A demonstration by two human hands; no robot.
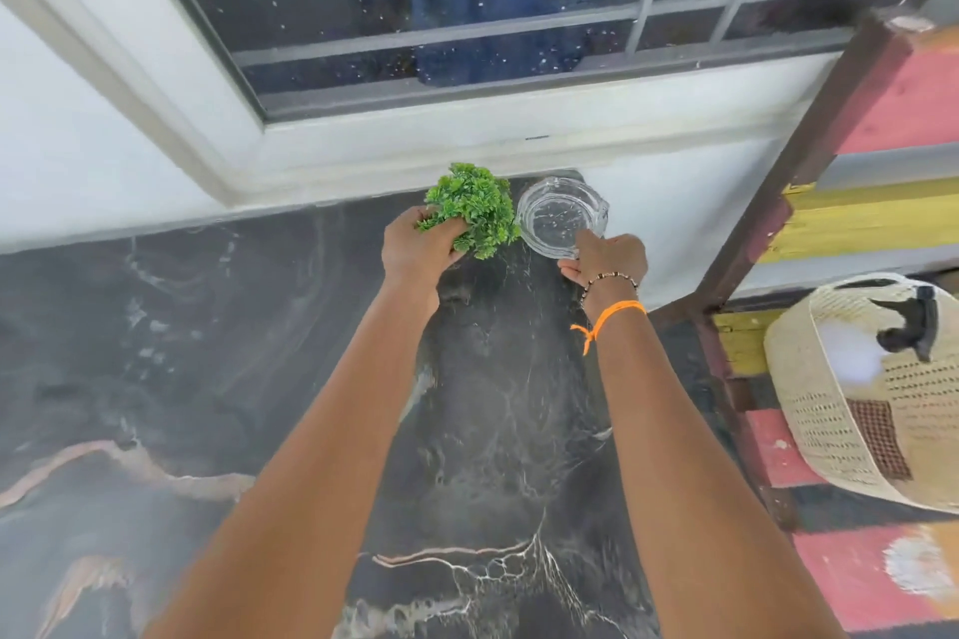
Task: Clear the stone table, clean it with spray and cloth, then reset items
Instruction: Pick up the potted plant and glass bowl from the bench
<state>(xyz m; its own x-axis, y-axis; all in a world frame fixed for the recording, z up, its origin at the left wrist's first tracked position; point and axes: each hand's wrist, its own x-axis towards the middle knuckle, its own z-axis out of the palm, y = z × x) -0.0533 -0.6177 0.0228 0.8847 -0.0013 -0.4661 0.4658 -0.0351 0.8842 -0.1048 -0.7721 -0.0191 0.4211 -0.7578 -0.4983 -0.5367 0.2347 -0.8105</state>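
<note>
A dark stone counter (493, 431) with pale veins is seen running away from the viewer toward a white wall under a window (415, 16). At the far end of the counter, the left hand (420, 249) is closed around the near side of a small green plant (475, 205), its fingers buried in the leaves; the plant's base is hidden, so it cannot be told whether it rests on the stone. Just to the right of the plant, nearly touching it, a clear glass ashtray (560, 218) is placed by the wall. Its near rim is held by the right hand (604, 260), with the thumb laid on top of the glass and the fingers curled under the edge. A beaded bracelet (610, 280) and an orange thread (610, 317) are worn on the right wrist. Further right, beyond the counter's edge, a bench (882, 119) painted in red, yellow and grey bands is seen, and on it a woven basket (830, 431) is set, in which a spray bottle (903, 327) with a black trigger and a brown checked cloth (879, 436) are kept.
</note>
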